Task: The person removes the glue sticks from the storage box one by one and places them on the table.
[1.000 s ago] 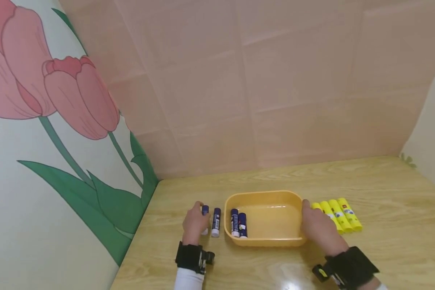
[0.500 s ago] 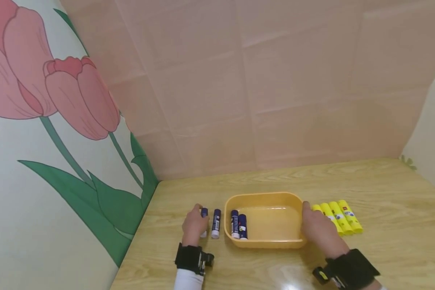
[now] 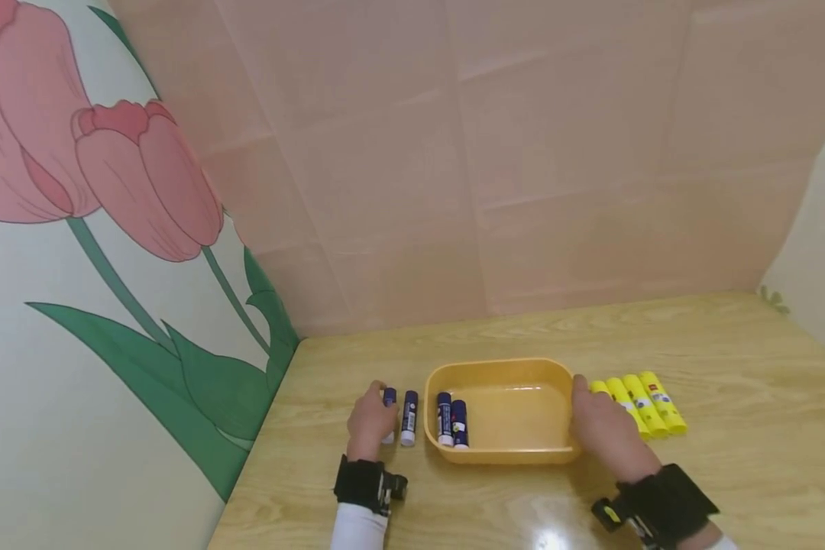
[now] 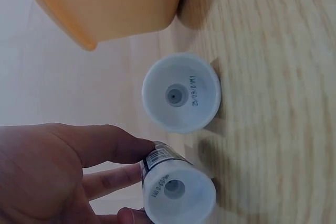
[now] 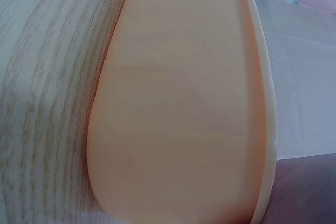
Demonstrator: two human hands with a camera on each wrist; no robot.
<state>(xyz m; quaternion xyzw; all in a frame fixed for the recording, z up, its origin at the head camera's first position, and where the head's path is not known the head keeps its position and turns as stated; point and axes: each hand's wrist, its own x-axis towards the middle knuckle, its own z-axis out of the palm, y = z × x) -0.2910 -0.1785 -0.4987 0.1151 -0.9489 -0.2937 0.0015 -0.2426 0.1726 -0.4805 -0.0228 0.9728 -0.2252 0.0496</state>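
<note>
My left hand (image 3: pixel 373 416) is at the left of the table and pinches a glue stick (image 4: pixel 181 195) with a dark blue cap and white base between thumb and fingers. Just right of it lies a second blue-and-white glue stick (image 3: pixel 409 418), whose white end faces the left wrist camera. My right hand (image 3: pixel 608 431) grips the right end of an orange plastic tray (image 3: pixel 509 457); its fingers are mostly hidden in the head view. Inside the tray, two blue glue sticks (image 3: pixel 452 422) lie side by side against the left wall.
Several yellow glue sticks (image 3: pixel 649 405) lie in a row right of the tray, partly behind the right hand. The wood-grain table (image 3: pixel 495 504) meets a wall with painted tulips (image 3: pixel 137 176) at left and a pinkish-brown sheet (image 3: pixel 454 153) at the back.
</note>
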